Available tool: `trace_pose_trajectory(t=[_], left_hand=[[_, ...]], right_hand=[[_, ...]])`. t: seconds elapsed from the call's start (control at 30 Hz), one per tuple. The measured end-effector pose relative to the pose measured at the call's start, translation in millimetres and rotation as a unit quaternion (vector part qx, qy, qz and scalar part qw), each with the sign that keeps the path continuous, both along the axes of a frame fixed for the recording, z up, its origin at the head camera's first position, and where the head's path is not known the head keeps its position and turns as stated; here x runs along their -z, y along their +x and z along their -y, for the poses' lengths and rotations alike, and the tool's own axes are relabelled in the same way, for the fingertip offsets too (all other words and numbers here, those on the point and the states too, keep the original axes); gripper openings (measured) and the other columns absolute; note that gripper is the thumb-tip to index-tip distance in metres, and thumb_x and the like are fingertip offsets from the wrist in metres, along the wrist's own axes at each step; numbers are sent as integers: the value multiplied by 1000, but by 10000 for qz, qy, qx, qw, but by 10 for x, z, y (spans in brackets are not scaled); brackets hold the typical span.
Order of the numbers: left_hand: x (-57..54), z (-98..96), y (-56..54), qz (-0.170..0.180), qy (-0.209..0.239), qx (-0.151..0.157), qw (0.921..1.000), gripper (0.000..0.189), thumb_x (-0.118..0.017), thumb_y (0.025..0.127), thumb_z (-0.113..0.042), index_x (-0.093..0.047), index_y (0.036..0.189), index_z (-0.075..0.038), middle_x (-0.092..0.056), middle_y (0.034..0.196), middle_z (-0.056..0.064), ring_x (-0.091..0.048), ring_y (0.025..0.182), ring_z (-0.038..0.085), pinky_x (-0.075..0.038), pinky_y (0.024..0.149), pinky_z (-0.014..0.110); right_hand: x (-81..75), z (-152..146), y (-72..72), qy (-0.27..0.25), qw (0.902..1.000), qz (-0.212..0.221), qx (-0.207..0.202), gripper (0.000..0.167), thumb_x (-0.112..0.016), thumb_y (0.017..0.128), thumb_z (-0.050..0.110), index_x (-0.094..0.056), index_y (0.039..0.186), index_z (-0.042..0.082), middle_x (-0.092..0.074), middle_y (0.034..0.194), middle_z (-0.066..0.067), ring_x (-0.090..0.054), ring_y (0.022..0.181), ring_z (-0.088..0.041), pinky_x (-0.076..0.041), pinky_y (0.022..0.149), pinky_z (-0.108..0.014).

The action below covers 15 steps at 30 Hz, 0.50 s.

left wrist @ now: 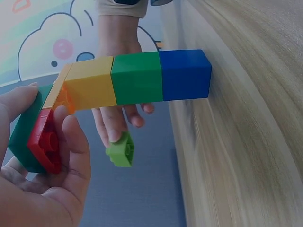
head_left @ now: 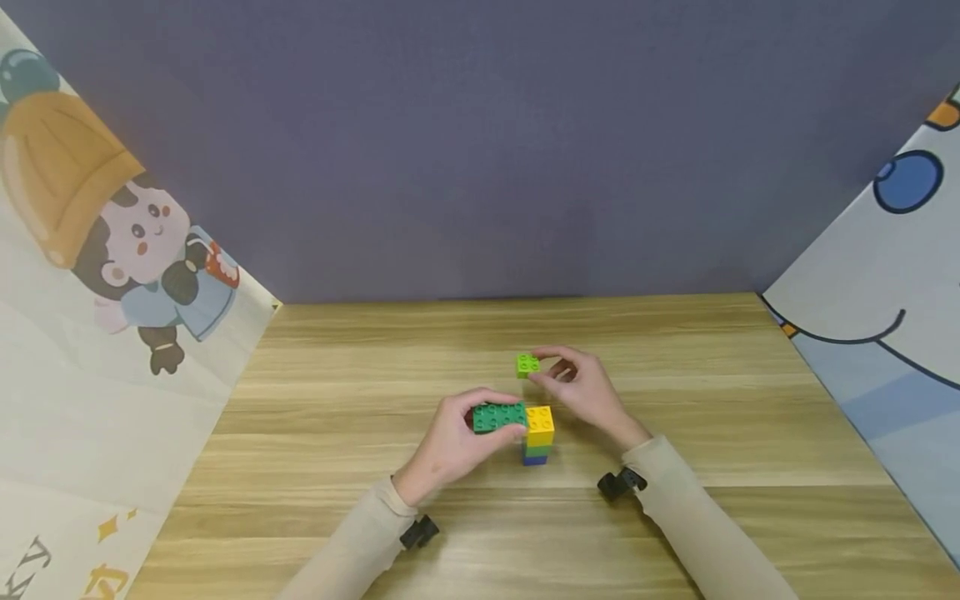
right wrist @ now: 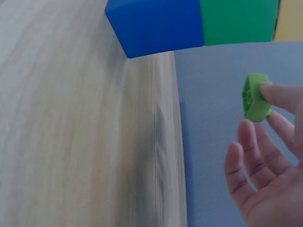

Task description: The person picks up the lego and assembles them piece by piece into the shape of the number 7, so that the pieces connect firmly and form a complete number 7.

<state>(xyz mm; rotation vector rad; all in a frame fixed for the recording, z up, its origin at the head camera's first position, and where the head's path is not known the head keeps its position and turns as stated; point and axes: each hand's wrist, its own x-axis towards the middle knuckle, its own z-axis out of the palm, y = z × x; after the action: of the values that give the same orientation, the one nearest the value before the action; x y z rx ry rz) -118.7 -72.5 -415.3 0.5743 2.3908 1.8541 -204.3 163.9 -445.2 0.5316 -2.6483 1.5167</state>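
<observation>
A tower of blocks stands upright on the table: a blue block (left wrist: 184,75) at the bottom, a green block (left wrist: 137,78) above it, then a yellow block (left wrist: 90,82). By the tower's top, my left hand (head_left: 453,437) grips a long dark green block (head_left: 498,417) between thumb and fingers. Under that block sits a red block (left wrist: 43,137), its hollow underside showing in the left wrist view. Behind the tower, my right hand (head_left: 592,396) pinches a small lime green block (head_left: 525,366) with thumb and fingertips, held up off the table.
The wooden table (head_left: 360,358) runs back to a dark blue-grey wall panel (head_left: 480,150). Cartoon-printed panels stand on the left (head_left: 60,433) and on the right (head_left: 847,283).
</observation>
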Motion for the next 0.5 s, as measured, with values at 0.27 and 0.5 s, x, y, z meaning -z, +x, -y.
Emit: trace_pose_trajectory(t=[0.27,0.5], left_hand=[[12,-8,-15,-58,8,24,10000,35,-86,92,-22,-78,125,-13,-78,123,1,-70,96,11,-60,79,25],[18,-7,-23,-34,48,22,10000,34,-86,91,-21,-78,124,-15,-78,122,2,-70,94,12,-60,77,25]], right_hand=[[-46,-23,65,-111,9991,-392,-95,38,-85,93,17,-75,129,12,-77,118,-8,-68,85,-14,-60,78,-28],[-78,-51,117,-391,9986,-296,-188,37,-84,93,15,-76,129,10,-77,113,-11,-67,83,-15,-60,76,-27]])
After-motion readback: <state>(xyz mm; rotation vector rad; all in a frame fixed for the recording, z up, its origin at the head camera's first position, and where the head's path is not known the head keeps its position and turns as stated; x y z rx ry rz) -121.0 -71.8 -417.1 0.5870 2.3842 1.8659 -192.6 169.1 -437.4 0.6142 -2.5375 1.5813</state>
